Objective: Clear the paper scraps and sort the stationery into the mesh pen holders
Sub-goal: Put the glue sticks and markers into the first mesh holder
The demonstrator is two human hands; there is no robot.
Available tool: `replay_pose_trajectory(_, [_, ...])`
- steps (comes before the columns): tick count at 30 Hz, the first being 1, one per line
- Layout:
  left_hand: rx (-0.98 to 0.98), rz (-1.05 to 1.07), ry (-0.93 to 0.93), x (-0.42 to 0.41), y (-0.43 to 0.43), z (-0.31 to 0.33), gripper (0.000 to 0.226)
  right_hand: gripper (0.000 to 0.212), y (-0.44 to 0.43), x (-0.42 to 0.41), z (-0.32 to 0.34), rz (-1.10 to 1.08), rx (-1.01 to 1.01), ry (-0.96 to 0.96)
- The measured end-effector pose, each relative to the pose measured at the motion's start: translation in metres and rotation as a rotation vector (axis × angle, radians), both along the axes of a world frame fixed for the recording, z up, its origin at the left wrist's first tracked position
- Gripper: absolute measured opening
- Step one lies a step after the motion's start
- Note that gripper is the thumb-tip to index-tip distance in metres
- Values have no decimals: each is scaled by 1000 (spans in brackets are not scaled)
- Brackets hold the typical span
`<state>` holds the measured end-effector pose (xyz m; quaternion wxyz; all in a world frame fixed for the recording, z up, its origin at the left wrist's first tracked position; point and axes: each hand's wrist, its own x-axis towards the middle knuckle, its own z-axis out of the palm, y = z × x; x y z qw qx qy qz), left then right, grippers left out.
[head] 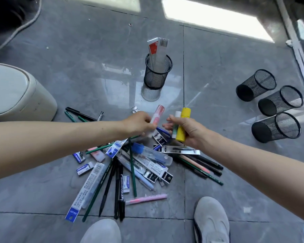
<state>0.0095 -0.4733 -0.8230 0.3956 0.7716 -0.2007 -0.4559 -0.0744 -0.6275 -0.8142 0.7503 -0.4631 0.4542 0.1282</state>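
Shoes [211, 223] at the near edge, grey, one either side, on grey floor tiles [42, 190]. Just beyond, heap of stationery [130, 165]: green pencils, black markers, boxed erasers [85, 168], refill packs, with a pink pen [146, 199] lying at the near side.

Over the far edge of the heap, left hand [139, 124], fingers curled, pinching a pink-capped white pen [157, 113] tilted up and away. Close beside it, not touching, right hand [186, 130] wrapped round a yellow glue stick [182, 125] and a slimmer white stick [176, 120] together. Small crumpled scrap [135, 109] on the tiles just past the left hand.

Farther on, centre, black mesh holder [157, 74] standing upright, flat card packs [158, 50] sticking out of its top. Well to the right, three more mesh holders [280, 100] in a row; standing or lying, hard to tell through the wide lens. At the left edge, cream bin [16, 95], lid down.
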Motion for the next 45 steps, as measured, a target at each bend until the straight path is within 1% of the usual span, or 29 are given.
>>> replay_pose_trajectory(1, [-62,94,146,-4,0,6,12,11,6,2,3,18,42,-14])
replay_pose_trajectory(2, [-111,156,232,-7,-1,11,16,12,11,5,5,35,84,-24])
replay_pose_trajectory(3, [-155,197,279,-12,-1,13,20,12,16,8,7,49,124,-24])
replay_pose_trajectory(5, [-192,203,292,-18,0,18,22,10,24,11,13,100,159,-7])
replay_pose_trajectory(6, [-181,163,278,-18,2,20,18,8,26,12,13,142,137,4])
replay_pose_trajectory(7, [-156,108,259,-18,5,22,10,7,27,13,12,191,90,12])
replay_pose_trajectory(8, [-122,62,236,-16,9,23,8,6,27,14,11,235,31,13])
replay_pose_trajectory(9, [-91,31,199,-13,12,23,14,7,27,15,10,255,-23,13])
replay_pose_trajectory(11, [-50,2,68,-6,16,21,22,10,24,18,6,228,-100,25])
replay_pose_trajectory(12, [-31,-48,-56,-3,18,20,22,12,22,18,5,204,-127,31])
replay_pose_trajectory(13, [3,-157,-210,0,19,19,21,13,19,19,5,183,-147,35])
replay_pose_trajectory(14, [54,-311,-368,1,19,17,22,16,15,18,5,170,-167,43])
replay_pose_trajectory(15, [104,-479,-486,0,20,15,28,18,12,16,6,169,-182,54])
replay_pose_trajectory(17, [196,-783,-612,-6,19,10,43,21,5,10,6,183,-208,84])
replay_pose_trajectory(19, [259,-984,-710,-13,18,3,50,27,-2,4,4,224,-224,128])
replay_pose_trajectory(21, [243,-1069,-827,-17,17,-4,43,35,-6,-1,4,278,-254,178])
replay_pose_trajectory(22, [210,-1059,-850,-17,18,-6,38,33,-8,-2,5,288,-259,184])
replay_pose_trajectory(23, [179,-1005,-808,-15,18,-7,35,29,-8,-3,6,287,-242,175])
replay_pose_trajectory(24, [159,-912,-709,-12,18,-6,34,24,-9,-4,7,281,-210,153])
replay_pose_trajectory(27, [70,-560,-294,1,15,3,29,14,-10,-4,8,239,-80,63])
replay_pose_trajectory(29, [-18,-348,-85,8,13,14,25,12,-10,-1,10,226,-30,26])
replay_pose_trajectory(31, [-102,-146,65,16,9,24,21,12,-9,7,14,258,-69,6])
replay_pose_trajectory(33, [-184,34,142,27,3,35,11,14,-8,19,21,256,-98,-34])
replay_pose_trajectory(34, [-213,106,138,35,-2,41,10,15,-9,29,24,235,-114,-62])
replay_pose_trajectory(36, [-252,257,73,56,-14,54,19,14,-11,54,35,164,-159,-138])
replay_pose_trajectory(38, [-280,409,-28,80,-28,68,25,15,-15,84,49,61,-192,-223])
replay_pose_trajectory(40, [-309,524,-130,103,-41,81,25,13,-22,112,63,-9,-236,-281])
replay_pose_trajectory(42, [-342,588,-221,123,-52,89,24,10,-29,134,74,-25,-301,-332])
replay_pose_trajectory(45, [-356,603,-377,145,-64,90,26,15,-35,161,78,-42,-452,-427])
